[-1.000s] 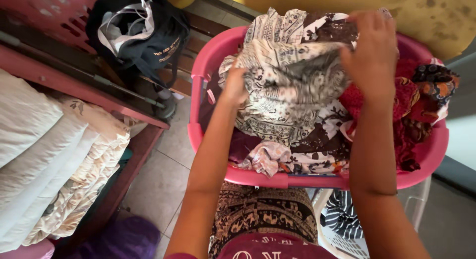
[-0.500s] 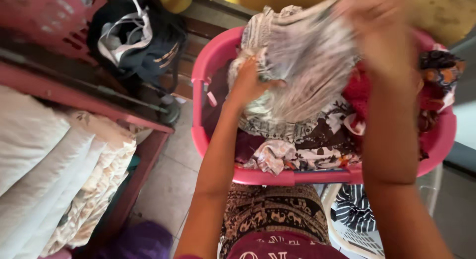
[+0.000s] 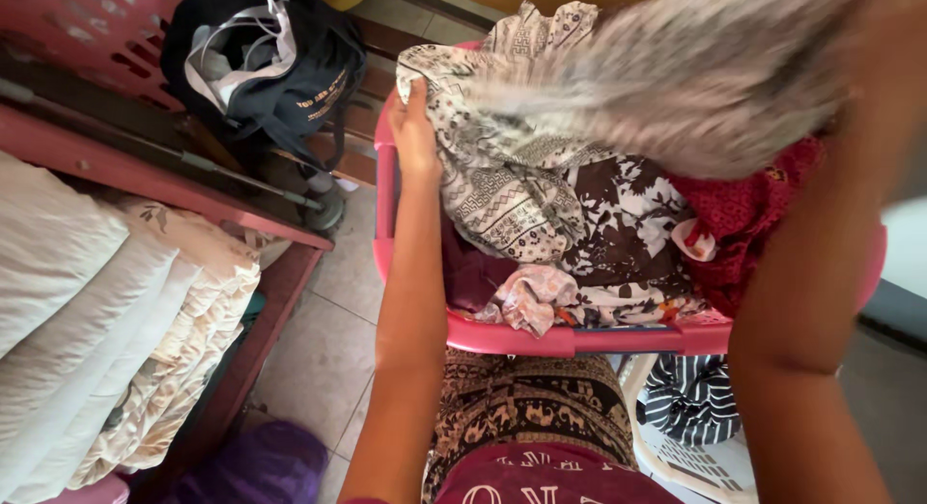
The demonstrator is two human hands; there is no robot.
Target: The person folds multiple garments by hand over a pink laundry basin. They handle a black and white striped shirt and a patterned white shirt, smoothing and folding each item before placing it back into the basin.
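A pink laundry basket (image 3: 570, 340) full of clothes rests against my lap. My left hand (image 3: 415, 127) grips the edge of a black-and-white patterned cloth (image 3: 502, 190) at the basket's left rim. My right arm (image 3: 811, 292) reaches up at the right; the hand itself is hidden behind the lifted, motion-blurred part of the same cloth (image 3: 695, 70), which it appears to hold. Beneath lie a brown floral garment (image 3: 628, 224) and a red garment (image 3: 748, 214).
Stacked white and floral pillows (image 3: 106, 311) lie on a red wooden frame (image 3: 164, 181) at the left. A dark bag (image 3: 270, 70) sits behind it. A white basket with a striped cloth (image 3: 690, 407) stands below the pink one. Purple cloth (image 3: 261, 465) lies on the tiled floor.
The patterned cloth has been pulled up and out of the basket toward the camera. My left hand slid to the cloth's left edge; my right hand rose out of clear sight.
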